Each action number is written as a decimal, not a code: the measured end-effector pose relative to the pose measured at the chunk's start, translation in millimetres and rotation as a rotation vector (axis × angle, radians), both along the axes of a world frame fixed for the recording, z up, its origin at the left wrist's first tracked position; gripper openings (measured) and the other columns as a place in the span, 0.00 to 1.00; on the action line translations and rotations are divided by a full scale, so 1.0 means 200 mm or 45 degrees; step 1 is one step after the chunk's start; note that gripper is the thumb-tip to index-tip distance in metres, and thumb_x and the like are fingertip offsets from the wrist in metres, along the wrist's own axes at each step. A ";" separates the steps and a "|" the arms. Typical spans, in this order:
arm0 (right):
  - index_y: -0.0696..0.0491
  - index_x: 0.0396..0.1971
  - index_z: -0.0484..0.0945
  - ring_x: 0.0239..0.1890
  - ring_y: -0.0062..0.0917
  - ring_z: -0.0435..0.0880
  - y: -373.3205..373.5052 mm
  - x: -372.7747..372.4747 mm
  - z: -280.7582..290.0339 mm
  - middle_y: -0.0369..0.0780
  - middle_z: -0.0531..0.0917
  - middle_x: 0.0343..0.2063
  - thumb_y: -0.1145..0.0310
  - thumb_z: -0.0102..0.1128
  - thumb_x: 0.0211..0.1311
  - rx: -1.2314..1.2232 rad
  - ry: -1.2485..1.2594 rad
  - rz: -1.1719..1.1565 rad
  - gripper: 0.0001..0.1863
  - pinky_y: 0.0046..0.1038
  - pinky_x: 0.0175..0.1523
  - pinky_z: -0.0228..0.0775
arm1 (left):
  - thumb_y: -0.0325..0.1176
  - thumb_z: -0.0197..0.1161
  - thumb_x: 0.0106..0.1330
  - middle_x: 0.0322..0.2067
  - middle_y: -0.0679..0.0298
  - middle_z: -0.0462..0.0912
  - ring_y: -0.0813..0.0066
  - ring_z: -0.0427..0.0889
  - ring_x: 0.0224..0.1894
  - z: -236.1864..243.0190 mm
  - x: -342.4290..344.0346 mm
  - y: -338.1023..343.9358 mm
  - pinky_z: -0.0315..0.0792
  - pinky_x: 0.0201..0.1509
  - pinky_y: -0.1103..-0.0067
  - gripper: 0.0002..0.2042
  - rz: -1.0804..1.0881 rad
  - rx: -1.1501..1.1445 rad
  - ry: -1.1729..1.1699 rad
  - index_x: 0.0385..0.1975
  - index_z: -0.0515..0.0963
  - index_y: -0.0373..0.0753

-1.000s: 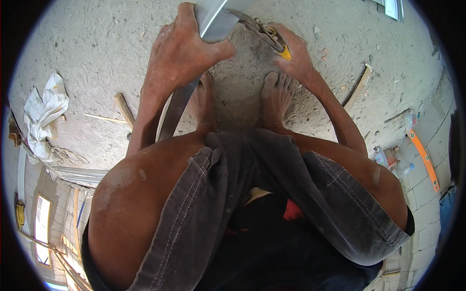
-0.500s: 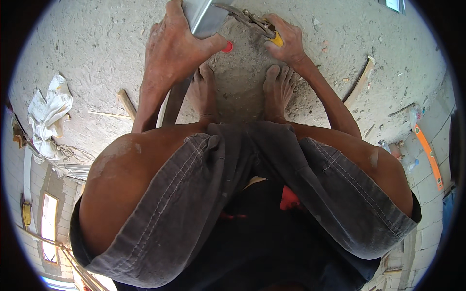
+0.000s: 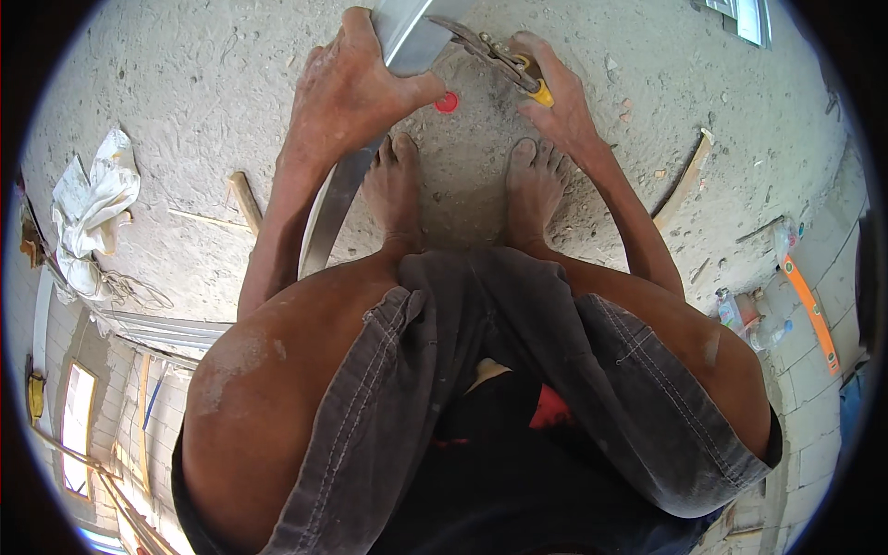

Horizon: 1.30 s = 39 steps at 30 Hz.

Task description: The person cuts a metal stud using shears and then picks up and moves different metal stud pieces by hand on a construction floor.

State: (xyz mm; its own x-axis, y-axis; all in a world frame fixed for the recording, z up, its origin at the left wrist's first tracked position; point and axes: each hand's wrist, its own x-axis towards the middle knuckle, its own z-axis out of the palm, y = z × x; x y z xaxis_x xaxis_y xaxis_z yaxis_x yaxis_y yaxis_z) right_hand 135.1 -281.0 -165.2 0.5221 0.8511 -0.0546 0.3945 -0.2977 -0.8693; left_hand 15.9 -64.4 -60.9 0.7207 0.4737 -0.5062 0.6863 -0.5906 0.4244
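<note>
left hand (image 3: 356, 88) clamps the thin metal channel strip (image 3: 407, 42), likely light, springy, sharp-edged; right hand (image 3: 555, 97) grips yellow-handled tin snips (image 3: 495, 55) beside it.

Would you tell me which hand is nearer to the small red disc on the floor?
The left hand: its thumb tip lies just beside the red disc, while gripping the metal strip. The right hand, holding the snips, sits farther off.

Dusty dark grey denim shorts (image 3: 388, 407) with visible seams; bare forearms, bare dusty feet (image 3: 393, 190).
</note>
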 end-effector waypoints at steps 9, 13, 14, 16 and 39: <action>0.55 0.53 0.69 0.46 0.50 0.77 0.00 0.05 0.01 0.52 0.78 0.46 0.71 0.60 0.40 -0.137 0.075 0.159 0.32 0.40 0.50 0.71 | 0.48 0.64 0.39 0.34 0.41 0.81 0.50 0.83 0.36 -0.12 -0.03 0.03 0.76 0.41 0.61 0.37 -0.012 -0.072 -0.033 0.49 0.66 0.29; 0.59 0.50 0.70 0.44 0.48 0.79 -0.01 0.03 -0.07 0.52 0.79 0.44 0.70 0.62 0.39 -0.067 -0.108 0.126 0.31 0.38 0.49 0.72 | 0.47 0.64 0.40 0.34 0.40 0.80 0.49 0.83 0.37 -0.06 0.01 0.02 0.75 0.42 0.62 0.37 0.012 -0.085 0.024 0.50 0.66 0.29; 0.60 0.49 0.70 0.43 0.47 0.79 -0.03 0.02 -0.08 0.52 0.79 0.44 0.70 0.62 0.39 -0.028 -0.162 0.087 0.31 0.38 0.49 0.73 | 0.47 0.64 0.40 0.35 0.40 0.80 0.49 0.83 0.37 -0.05 0.03 0.01 0.75 0.43 0.63 0.37 0.069 -0.148 0.098 0.50 0.65 0.29; 0.60 0.49 0.70 0.44 0.47 0.80 -0.05 0.05 -0.07 0.52 0.79 0.44 0.70 0.63 0.39 -0.002 -0.145 0.084 0.31 0.38 0.50 0.73 | 0.48 0.64 0.41 0.34 0.41 0.80 0.49 0.83 0.37 -0.05 0.05 -0.02 0.75 0.42 0.63 0.38 0.030 -0.121 0.055 0.51 0.65 0.28; 0.54 0.42 0.75 0.33 0.38 0.80 -0.03 -0.05 0.34 0.46 0.77 0.40 0.70 0.59 0.41 -0.306 -0.686 -0.077 0.22 0.39 0.43 0.72 | 0.59 0.63 0.42 0.44 0.44 0.76 0.52 0.76 0.47 -0.08 -0.01 0.04 0.69 0.48 0.63 0.43 0.259 -0.577 -0.100 0.56 0.69 0.32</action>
